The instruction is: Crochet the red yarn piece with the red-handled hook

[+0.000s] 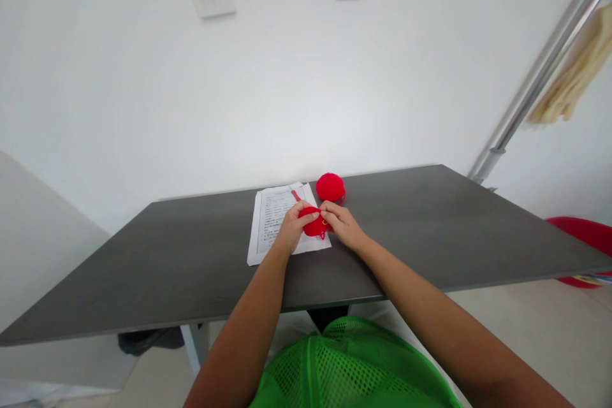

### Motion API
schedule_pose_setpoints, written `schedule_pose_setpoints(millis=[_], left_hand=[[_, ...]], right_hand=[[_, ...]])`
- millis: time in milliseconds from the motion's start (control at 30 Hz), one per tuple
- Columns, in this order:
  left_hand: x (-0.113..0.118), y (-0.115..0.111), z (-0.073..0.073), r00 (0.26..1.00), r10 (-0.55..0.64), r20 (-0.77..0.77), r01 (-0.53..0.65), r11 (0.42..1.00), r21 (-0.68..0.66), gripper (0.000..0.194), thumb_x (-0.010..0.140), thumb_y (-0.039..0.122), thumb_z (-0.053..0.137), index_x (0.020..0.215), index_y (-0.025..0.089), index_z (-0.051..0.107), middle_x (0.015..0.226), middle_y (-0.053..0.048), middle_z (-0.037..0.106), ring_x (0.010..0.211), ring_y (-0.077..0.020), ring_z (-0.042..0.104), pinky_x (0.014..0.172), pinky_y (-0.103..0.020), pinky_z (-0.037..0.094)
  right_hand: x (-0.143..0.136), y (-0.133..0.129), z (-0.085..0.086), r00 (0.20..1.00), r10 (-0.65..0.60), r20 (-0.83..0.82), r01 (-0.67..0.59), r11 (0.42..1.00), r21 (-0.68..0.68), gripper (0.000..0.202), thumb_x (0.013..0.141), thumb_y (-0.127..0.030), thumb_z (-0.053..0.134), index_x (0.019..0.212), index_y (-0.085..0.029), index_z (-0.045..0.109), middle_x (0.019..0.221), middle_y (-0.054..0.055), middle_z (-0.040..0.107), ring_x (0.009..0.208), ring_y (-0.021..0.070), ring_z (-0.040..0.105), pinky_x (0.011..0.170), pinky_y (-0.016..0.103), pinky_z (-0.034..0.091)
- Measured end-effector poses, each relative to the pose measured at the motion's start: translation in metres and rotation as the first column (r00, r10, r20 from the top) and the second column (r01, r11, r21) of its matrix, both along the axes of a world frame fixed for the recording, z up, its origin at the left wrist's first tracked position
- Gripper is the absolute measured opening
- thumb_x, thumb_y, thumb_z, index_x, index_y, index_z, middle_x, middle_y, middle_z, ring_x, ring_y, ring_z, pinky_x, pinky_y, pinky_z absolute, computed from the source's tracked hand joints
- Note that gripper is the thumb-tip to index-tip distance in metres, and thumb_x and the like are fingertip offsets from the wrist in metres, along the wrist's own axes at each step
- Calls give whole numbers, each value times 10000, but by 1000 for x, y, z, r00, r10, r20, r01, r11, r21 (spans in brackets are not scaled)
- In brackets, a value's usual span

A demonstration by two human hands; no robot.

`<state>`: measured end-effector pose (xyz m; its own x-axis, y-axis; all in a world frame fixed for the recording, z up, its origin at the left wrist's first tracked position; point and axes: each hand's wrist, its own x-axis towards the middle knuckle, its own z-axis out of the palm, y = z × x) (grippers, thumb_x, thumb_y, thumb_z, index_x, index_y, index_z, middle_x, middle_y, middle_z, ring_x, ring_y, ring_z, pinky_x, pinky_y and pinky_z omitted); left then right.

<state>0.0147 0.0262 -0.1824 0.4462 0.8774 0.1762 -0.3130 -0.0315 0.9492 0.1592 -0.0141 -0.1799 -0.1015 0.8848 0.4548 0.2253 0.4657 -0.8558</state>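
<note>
A small red knitted piece [312, 224] is held up between my two hands over the printed papers. My left hand [295, 223] is closed on its left side, with the thumb lying across the top. At its upper right edge, the fingers of my right hand [338, 222] are pinched together. A tiny yellow ring and a red loop show near the right fingers. Just behind my hands lies a ball of red yarn [329, 187]. A red stick-like tool [296, 195] rests on the papers [268, 220], beyond my left hand.
The dark grey table [191, 268] stands against a white wall. On the right, a metal pole [540, 83] slants beside a hanging beige cloth [574, 70]. A red round container [583, 233] sits past the table's right edge.
</note>
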Motion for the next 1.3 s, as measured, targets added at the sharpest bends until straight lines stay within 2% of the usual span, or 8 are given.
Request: schedule_pose_setpoints(millis=[733,1033,1300], left_hand=[[1,0,0,999,-6,-50,7,1000,29,229,635,260,739,694,158,543,607,45,558,572,-96,501,594,-227,370],[2,-2,3,1000,-1,20,2,998,-55,204,611,247,731,694,154,569,596,34,590,559,-96,525,575,-217,383],[0,1,-1,1000,-7,-3,6,1000,-28,221,631,262,738,714,165,557,616,38,594,569,-97,529,592,-222,392]], right_hand=[[1,2,-2,999,-21,24,20,999,29,174,812,-252,406,651,-200,450,573,-44,421,537,112,405,534,238,317],[2,0,1,998,-51,28,49,997,62,174,790,-222,395,620,-204,430,555,-42,413,544,117,396,538,242,303],[2,1,0,999,-24,46,22,999,44,171,809,-246,397,648,-203,436,570,-46,415,542,113,395,544,239,311]])
